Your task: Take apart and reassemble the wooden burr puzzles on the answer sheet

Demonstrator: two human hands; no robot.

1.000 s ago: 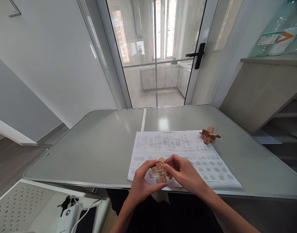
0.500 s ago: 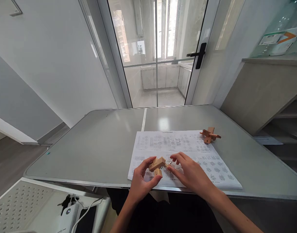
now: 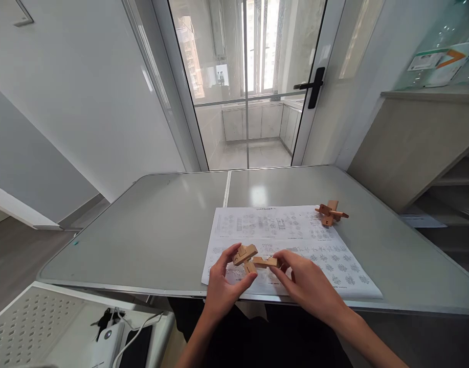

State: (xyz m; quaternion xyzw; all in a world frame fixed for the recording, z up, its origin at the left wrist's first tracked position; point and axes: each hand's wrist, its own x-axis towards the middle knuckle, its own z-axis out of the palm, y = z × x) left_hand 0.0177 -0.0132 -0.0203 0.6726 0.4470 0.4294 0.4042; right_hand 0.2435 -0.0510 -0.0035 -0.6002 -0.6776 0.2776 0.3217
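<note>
Over the printed sheet, my left hand (image 3: 226, 286) holds a few joined wooden puzzle pieces (image 3: 245, 254) between thumb and fingers. My right hand (image 3: 301, 273) pinches the right end of a notched wooden puzzle piece (image 3: 265, 262). That piece's left end lies against or very near the joined pieces; whether it is fitted into them I cannot tell. Below both hands is the instruction sheet (image 3: 253, 225), covered in small line drawings of puzzles. A darker wooden puzzle (image 3: 331, 213) of crossed pieces rests at the sheet's upper right corner.
The grey table (image 3: 161, 230) reaches to a glass door (image 3: 272, 122). At lower left, a white perforated tray (image 3: 38, 317) bears a white power bank (image 3: 109, 345), a cable, keys and a black phone (image 3: 136, 347). Shelving (image 3: 414, 138) with large plastic bottles (image 3: 445, 56) stands right.
My right hand, earlier with its fingers apart near a small end of wood, now grips the notched piece, which shows out to the right of the joined pieces. The left hand has barely moved.
</note>
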